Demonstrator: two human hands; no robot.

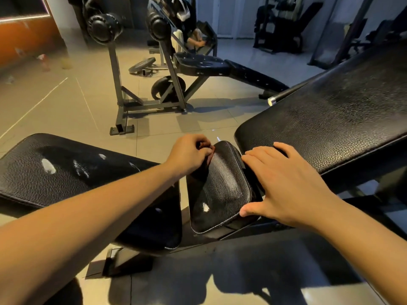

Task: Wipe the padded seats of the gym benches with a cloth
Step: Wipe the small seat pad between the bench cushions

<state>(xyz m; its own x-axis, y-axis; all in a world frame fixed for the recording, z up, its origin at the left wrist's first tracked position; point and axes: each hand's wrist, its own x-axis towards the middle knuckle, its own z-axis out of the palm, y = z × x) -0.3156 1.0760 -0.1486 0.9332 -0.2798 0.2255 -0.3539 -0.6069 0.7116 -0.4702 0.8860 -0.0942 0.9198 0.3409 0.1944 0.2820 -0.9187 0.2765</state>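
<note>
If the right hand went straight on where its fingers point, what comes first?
Probably the left hand, curled at the small seat pad's upper edge; the right hand points up-left across that pad. Depth unclear.

Finding: no text, label, brand mark, number or sign can be read anywhere in this view.

- The seat pad (220, 186) at centre carries grain and one pale scuff only, with no lettering.
- The long pad (55, 172) at 9 o'clock shows pale patches; these are marks, not characters.
- The far bench (202, 62) at 12 o'clock is too dim and small to tell any marking.
- The orange wall panel (26, 38) at 10 o'clock is blurred, and nothing on it is legible.
</note>
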